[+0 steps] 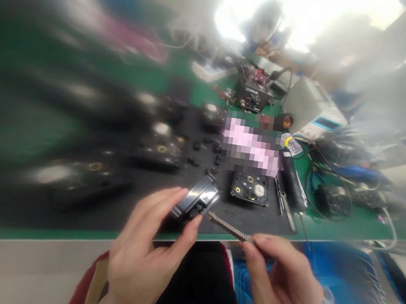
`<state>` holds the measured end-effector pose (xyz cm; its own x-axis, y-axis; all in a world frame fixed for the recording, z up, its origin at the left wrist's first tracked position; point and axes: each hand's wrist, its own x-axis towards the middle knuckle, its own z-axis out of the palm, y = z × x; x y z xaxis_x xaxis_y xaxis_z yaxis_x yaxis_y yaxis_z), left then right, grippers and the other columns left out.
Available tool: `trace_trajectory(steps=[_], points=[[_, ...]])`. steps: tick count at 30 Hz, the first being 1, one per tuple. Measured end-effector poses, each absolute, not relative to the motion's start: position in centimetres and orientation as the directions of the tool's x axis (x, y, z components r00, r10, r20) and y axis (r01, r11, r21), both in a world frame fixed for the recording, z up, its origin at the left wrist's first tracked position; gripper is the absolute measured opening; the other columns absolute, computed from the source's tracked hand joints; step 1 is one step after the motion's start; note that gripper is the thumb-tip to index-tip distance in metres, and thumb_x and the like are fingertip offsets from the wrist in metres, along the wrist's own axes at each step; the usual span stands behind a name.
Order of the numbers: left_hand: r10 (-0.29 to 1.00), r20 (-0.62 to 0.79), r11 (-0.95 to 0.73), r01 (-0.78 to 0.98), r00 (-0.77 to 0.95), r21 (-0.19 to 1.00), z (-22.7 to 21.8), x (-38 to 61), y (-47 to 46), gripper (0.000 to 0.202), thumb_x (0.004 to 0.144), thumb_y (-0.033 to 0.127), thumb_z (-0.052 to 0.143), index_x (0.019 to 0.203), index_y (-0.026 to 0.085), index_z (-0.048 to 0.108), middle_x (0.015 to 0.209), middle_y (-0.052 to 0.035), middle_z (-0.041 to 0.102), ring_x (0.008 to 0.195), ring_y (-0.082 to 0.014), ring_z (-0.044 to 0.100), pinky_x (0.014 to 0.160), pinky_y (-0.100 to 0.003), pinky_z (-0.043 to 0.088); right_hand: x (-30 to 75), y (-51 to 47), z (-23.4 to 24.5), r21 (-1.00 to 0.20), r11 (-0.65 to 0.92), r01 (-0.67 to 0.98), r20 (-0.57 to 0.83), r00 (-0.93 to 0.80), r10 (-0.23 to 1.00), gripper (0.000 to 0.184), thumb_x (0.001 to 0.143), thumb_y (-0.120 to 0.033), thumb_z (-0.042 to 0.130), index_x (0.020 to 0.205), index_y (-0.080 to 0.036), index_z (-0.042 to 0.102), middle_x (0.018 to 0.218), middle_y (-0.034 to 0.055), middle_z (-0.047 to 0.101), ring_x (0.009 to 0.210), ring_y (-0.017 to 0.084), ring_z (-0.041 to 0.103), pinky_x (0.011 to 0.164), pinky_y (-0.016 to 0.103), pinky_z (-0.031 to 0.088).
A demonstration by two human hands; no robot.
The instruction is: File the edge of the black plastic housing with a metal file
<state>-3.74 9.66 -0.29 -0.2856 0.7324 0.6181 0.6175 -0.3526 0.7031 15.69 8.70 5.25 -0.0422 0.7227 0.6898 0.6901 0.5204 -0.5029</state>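
My left hand (153, 246) grips a glossy black plastic housing (198, 197) between thumb and fingers, tilted above the mat's front edge. Pinched in my right hand (281, 280) is a thin metal strip with a dotted texture (230, 226). Its far tip points at the housing's open side, close by it; whether they touch I cannot tell. On the mat beyond lies a square black housing with a round white part and brass rings (251, 187). Small black parts (194, 162) are scattered behind the held housing.
More black housings (160, 148) lie on the dark mat (211, 219) to the left, blurred. Hand tools (290, 183) lie at the right. A black box with a dial (252, 96) and a grey instrument (314, 110) stand behind. Cables (314, 173) run along the right. One patch is pixelated.
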Motion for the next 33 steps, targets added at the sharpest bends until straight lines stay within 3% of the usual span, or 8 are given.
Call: trace_trajectory(steps=[4, 9, 18, 22, 33], points=[[0.739, 0.612, -0.349, 0.616, -0.283, 0.706, -0.3, -3.7, 9.6, 0.043, 0.093, 0.019, 0.083, 0.134, 0.02, 0.071, 0.128, -0.0079, 0.073, 0.115, -0.0255, 0.073, 0.109, -0.04, 0.059, 16.0, 9.3, 7.0, -0.447, 0.502, 0.74, 0.664, -0.101, 0.741, 0.018, 0.094, -0.011, 0.075, 0.106, -0.024, 0.071, 0.094, -0.002, 0.08, 0.08, 0.012, 0.078, 0.077, 0.021, 0.064], [0.735, 0.614, -0.354, 0.609, -0.288, 0.71, -0.3, -3.6, 9.5, 0.041, 0.094, 0.017, 0.081, 0.134, 0.018, 0.069, 0.129, -0.0088, 0.073, 0.119, -0.0252, 0.071, 0.109, -0.039, 0.059, 16.0, 10.1, 9.1, -0.271, 0.518, 0.811, 0.588, -0.286, 0.757, 0.006, 0.104, -0.025, 0.067, 0.108, -0.028, 0.07, 0.092, -0.0022, 0.082, 0.08, 0.014, 0.08, 0.077, 0.023, 0.063], [0.754, 0.592, -0.367, 0.566, -0.283, 0.738, 0.8, -3.6, 9.4, 0.04, 0.095, 0.015, 0.081, 0.133, 0.019, 0.068, 0.127, -0.008, 0.073, 0.12, -0.0235, 0.07, 0.109, -0.039, 0.059, 15.7, 10.9, 10.1, -0.109, 0.593, 0.798, 0.561, -0.443, 0.699, 0.015, 0.104, -0.031, 0.067, 0.117, -0.026, 0.073, 0.096, -0.0007, 0.083, 0.079, 0.018, 0.082, 0.076, 0.022, 0.062], [0.761, 0.586, -0.366, 0.559, -0.28, 0.744, 1.0, -3.6, 9.3, 0.04, 0.095, 0.017, 0.081, 0.132, 0.019, 0.068, 0.127, -0.0093, 0.073, 0.12, -0.0247, 0.07, 0.109, -0.04, 0.059, 15.1, 10.9, 10.5, -0.118, 0.569, 0.814, 0.554, -0.422, 0.718, 0.014, 0.106, -0.03, 0.065, 0.117, -0.027, 0.073, 0.101, -0.0011, 0.083, 0.086, 0.018, 0.082, 0.079, 0.024, 0.06], [0.759, 0.584, -0.362, 0.56, -0.287, 0.745, 0.7, -3.6, 9.4, 0.04, 0.094, 0.016, 0.081, 0.132, 0.017, 0.068, 0.127, -0.0087, 0.073, 0.12, -0.0236, 0.07, 0.112, -0.038, 0.057, 13.0, 11.1, 11.9, -0.179, 0.567, 0.804, 0.513, -0.415, 0.751, 0.013, 0.108, -0.025, 0.06, 0.115, -0.027, 0.071, 0.099, -0.0015, 0.081, 0.081, 0.014, 0.079, 0.079, 0.021, 0.058]])
